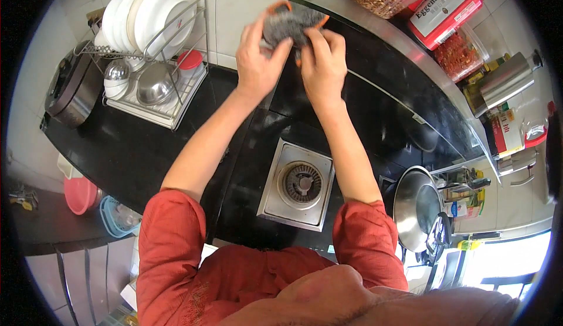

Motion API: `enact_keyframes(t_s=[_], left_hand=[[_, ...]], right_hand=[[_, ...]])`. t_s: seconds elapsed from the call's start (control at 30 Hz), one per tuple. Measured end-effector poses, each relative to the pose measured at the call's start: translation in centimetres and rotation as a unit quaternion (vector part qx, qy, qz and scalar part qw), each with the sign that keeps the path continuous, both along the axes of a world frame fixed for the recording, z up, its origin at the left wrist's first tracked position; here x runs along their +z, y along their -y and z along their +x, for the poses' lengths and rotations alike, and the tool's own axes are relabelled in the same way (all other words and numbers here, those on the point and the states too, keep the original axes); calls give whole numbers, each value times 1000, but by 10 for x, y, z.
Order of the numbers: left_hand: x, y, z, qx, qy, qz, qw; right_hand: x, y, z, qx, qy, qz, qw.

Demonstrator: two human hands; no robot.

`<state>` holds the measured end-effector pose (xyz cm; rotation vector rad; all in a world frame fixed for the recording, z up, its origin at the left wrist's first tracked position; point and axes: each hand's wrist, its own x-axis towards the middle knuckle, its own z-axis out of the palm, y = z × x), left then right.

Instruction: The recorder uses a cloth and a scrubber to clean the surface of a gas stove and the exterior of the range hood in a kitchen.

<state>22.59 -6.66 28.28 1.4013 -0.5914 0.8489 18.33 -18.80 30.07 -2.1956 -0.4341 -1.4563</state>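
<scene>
A grey cloth with orange edging [288, 23] is bunched between my two hands, in front of the tiled wall and beside the near corner of a glass shelf. My left hand [260, 60] grips its left side, thumb across the front. On the right side, the fingers of my right hand [324, 62] pinch the cloth from below. Both arms reach over a black cooktop [242, 172]. Between my forearms lies a gas burner [303, 183] with a square steel surround. What is behind the cloth is hidden.
A wire dish rack [176, 106] with plates and steel bowls stands left, beside a rice cooker [72, 88]. The glass shelf [374, 31] overhangs on the right, bearing a red tin [446, 11] and jars. A steel wok [418, 207] sits at the right.
</scene>
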Motion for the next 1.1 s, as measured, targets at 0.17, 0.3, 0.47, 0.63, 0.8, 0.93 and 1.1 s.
enact_keyframes(t_s=[0.17,0.3,0.47,0.63,0.8,0.93,1.1], left_hand=[[46,4,54,85,68,41,993],[63,1,61,41,98,85,991],[75,-2,59,3,160,146,976],[49,-7,71,108,168,261,945],[-39,-5,70,77,109,190,973],[-120,-5,49,49,-18,211,976],[-232,-10,37,61,-165,231,957]], right_hand=[[7,-5,52,-79,107,-91,987],[-3,-15,69,-71,86,-62,992],[-4,-21,74,-43,90,-13,995],[-20,-20,76,-24,47,75,996],[-83,-14,66,-23,-69,84,994],[-158,-1,58,-72,-118,-16,990],[-255,-7,51,-109,-292,-73,947]])
